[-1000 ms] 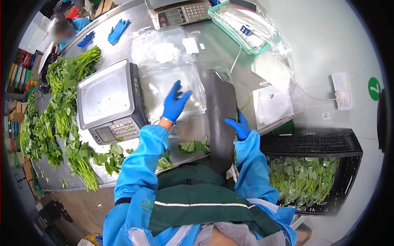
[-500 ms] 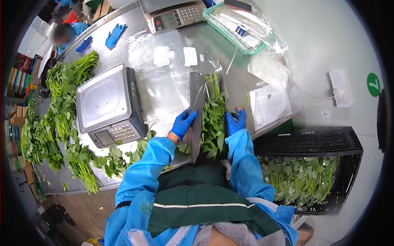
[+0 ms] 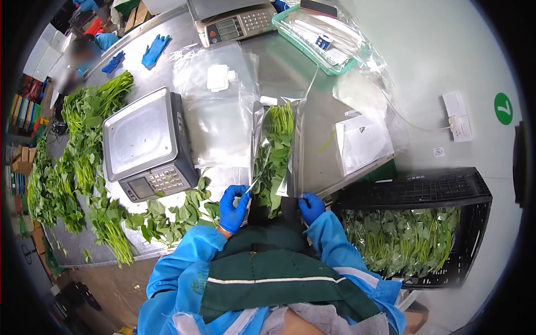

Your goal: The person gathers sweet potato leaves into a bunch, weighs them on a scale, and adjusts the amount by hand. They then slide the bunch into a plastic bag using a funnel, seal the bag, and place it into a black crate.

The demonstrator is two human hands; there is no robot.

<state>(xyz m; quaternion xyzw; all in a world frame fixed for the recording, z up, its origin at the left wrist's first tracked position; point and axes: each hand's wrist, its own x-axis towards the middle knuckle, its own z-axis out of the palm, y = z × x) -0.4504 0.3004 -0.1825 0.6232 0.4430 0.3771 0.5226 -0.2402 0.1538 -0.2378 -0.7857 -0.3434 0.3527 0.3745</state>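
Observation:
A bunch of leafy greens [image 3: 274, 145] lies at the table's front edge, stems pointing away, between the sides of a clear and dark plastic bag [image 3: 296, 156]. My left hand [image 3: 234, 209], in a blue glove, is closed in a pinch on the bag's near left edge. On the other side my right hand [image 3: 311, 208], gloved too, has its fingers curled by the bag's near right corner; its fingertips are partly hidden. Left of the bag lies a stack of clear bags [image 3: 218, 128] with white labels [image 3: 218, 77] on top.
A scale [image 3: 142, 134] stands left, with loose greens [image 3: 84, 151] beyond it. Another scale [image 3: 237, 25] and a green basket [image 3: 329, 68] are at the back. Papers [image 3: 363, 142] lie right. A black crate [image 3: 474, 234] holds bagged greens [image 3: 402, 240]. A person [image 3: 103, 42] is far left.
Both hands have moved toward my body, to the bag's near corners. The bag has opened around the greens and shifted slightly left. A piece of green no longer shows at my right fingertips.

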